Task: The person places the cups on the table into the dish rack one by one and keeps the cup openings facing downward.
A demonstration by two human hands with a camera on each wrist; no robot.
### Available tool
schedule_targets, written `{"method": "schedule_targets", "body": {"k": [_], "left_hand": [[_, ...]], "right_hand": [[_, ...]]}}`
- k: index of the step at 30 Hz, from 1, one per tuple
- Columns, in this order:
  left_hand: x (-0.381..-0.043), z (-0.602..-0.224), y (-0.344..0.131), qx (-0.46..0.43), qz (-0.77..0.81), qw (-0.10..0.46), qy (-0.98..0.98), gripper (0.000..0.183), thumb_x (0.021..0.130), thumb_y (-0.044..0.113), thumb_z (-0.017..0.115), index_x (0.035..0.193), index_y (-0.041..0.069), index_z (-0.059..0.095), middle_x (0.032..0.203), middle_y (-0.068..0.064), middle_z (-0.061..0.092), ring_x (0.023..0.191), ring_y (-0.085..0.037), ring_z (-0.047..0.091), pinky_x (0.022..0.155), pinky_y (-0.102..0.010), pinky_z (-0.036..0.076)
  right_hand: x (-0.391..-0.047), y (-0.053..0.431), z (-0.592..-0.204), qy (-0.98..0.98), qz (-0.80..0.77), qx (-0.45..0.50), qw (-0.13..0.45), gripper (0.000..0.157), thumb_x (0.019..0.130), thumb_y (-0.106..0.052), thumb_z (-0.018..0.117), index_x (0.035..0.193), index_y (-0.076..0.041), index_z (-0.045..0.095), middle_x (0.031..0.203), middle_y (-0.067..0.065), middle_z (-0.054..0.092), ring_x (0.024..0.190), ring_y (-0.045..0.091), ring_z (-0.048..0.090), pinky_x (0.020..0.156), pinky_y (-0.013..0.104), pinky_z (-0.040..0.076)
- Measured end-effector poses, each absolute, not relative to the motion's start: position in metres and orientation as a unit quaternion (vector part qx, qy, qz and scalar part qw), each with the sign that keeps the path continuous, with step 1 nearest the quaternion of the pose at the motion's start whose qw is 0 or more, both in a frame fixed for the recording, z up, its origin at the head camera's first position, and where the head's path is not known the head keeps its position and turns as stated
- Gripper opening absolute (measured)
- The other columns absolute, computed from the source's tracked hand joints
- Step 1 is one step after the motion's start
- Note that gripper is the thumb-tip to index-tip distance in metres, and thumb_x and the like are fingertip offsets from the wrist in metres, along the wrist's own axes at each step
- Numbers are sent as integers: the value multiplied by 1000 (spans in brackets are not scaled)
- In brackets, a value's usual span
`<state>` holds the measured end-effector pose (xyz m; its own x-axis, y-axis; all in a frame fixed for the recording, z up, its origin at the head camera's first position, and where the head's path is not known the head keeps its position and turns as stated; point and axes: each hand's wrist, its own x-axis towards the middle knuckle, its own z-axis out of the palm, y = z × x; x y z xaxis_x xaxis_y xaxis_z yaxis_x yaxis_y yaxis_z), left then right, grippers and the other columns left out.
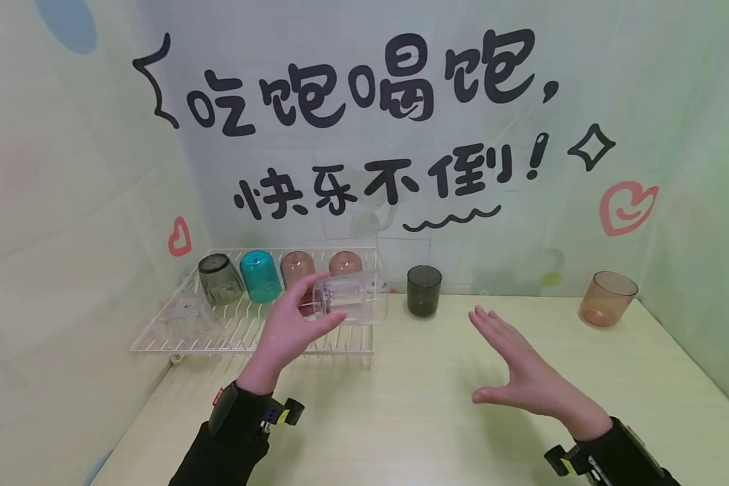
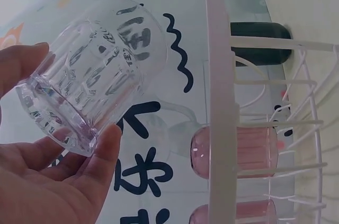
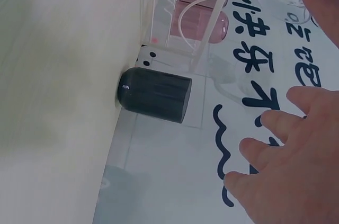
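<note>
My left hand [image 1: 288,331] grips a clear glass cup [image 1: 354,298] by its thick base, thumb on one side and fingers on the other. The cup lies on its side in the air, its mouth pointing right, in front of the white wire rack [image 1: 334,345]. In the left wrist view the clear fluted wall of the cup [image 2: 95,70] shows between thumb and fingers. My right hand [image 1: 531,374] hovers over the table with spread fingers and holds nothing. Nearest to it stands a dark grey cup [image 1: 424,291], upright beside the rack.
On the rack sit a grey cup [image 1: 221,279], a teal cup [image 1: 260,277], two pink cups [image 1: 296,267] and a clear cup [image 1: 190,317], apparently upside down. An amber cup [image 1: 607,300] stands at the table's back right. A printed cloth [image 1: 364,148] hangs behind.
</note>
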<state>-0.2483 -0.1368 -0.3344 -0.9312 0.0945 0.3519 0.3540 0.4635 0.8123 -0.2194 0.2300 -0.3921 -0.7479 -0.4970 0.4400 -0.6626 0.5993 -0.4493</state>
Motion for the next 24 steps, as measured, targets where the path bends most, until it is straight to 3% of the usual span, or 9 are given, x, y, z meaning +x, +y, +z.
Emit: {"method": "schedule_targets", "body": {"k": [4, 11, 24], "left_hand": [[-249, -334, -143, -121, -490, 119, -855, 76, 69, 46, 74, 133, 18, 46, 115, -6, 54, 101, -23, 54, 84, -35, 49], [-252, -333, -153, -112, -462, 122, -871, 73, 70, 46, 74, 132, 18, 48, 117, -7, 53, 99, -26, 54, 79, -36, 51], [-260, -330, -174, -96, -401, 133, -901, 77, 71, 50, 71, 135, 16, 45, 126, -9, 51, 103, -27, 51, 77, -42, 51]], "right_hand": [[-220, 234, -394, -889, 292, 324, 137, 108, 61, -50, 76, 148, -13, 24, 152, 6, 20, 139, 24, 12, 101, 61, 22], [-220, 245, -400, -903, 257, 314, 141, 106, 62, -52, 75, 147, -13, 25, 152, 7, 22, 138, 24, 14, 108, 46, 16], [-219, 259, -398, -924, 227, 291, 100, 107, 61, -64, 68, 147, -14, 26, 150, 13, 25, 136, 33, 17, 99, 66, 19]]}}
